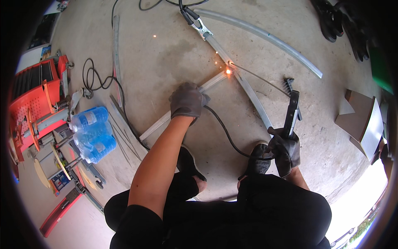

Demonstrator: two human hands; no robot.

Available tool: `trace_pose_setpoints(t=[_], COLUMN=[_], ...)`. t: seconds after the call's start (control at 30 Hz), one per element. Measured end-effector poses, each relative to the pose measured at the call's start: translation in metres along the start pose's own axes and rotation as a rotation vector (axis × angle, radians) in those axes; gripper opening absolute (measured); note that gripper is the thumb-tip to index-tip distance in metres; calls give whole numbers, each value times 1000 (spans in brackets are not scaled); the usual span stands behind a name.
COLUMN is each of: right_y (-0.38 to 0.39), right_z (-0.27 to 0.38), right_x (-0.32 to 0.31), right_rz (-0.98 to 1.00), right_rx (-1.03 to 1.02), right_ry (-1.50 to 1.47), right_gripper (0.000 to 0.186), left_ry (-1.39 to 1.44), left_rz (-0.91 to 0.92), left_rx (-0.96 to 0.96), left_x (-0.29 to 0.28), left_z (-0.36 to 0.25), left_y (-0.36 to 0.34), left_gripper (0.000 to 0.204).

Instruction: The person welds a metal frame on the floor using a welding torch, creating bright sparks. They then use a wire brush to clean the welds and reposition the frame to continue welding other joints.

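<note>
My left hand (186, 100), in a dark glove, is closed over a short square metal bar (151, 128) that lies slanted on the floor and meets a longer bar (253, 95). A black cable (224, 132) runs beside it. My right hand (284, 150), also gloved, grips a black electrode holder (292, 110), whose thin rod (259, 79) reaches the joint, where orange glow and sparks show. A silver clamp (202, 29) with black handles sits on the long bar's far end. A wire brush (289, 85) lies just behind the holder.
A curved metal strip (265, 32) lies at the back. At left are a red tool cart (31, 110), blue water bottles (89, 118), thin rods and cable loops. At right are black shoes (327, 20) and a cardboard piece (356, 122). My feet are below the bars.
</note>
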State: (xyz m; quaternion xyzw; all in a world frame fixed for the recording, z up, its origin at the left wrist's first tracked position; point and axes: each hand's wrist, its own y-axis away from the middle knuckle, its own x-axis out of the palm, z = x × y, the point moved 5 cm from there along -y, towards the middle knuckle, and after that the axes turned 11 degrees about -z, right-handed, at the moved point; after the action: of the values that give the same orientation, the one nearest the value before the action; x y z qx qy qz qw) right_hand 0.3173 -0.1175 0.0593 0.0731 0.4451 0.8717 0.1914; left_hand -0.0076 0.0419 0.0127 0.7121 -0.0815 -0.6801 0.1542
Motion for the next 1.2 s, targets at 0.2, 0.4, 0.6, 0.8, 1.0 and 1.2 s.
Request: trace_pose_setpoints(t=[0.2, 0.4, 0.6, 0.8, 1.0, 1.2], right_y=[-6, -9, -13, -13, -7, -7], right_z=[-8, -13, -20, -23, -15, -14], right_x=[3, 3, 2, -1, 0, 0], right_rz=[0, 19, 44, 12, 21, 69], right_rx=[102, 111, 94, 112, 87, 15], right_ry=[-12, -5, -70, -86, -70, -84], right_gripper=[23, 23, 22, 22, 22, 24], left_ry=[-13, 7, 59, -5, 36, 34], left_rz=[-65, -26, -78, 5, 23, 31], left_rx=[32, -3, -2, -5, -32, -48], left_x=[1, -1, -10, -6, -11, -10], left_z=[-1, -4, -2, -3, -7, -9], left_y=[3, 3, 8, 6, 6, 5], left_gripper=[45, 44, 40, 43, 40, 42])
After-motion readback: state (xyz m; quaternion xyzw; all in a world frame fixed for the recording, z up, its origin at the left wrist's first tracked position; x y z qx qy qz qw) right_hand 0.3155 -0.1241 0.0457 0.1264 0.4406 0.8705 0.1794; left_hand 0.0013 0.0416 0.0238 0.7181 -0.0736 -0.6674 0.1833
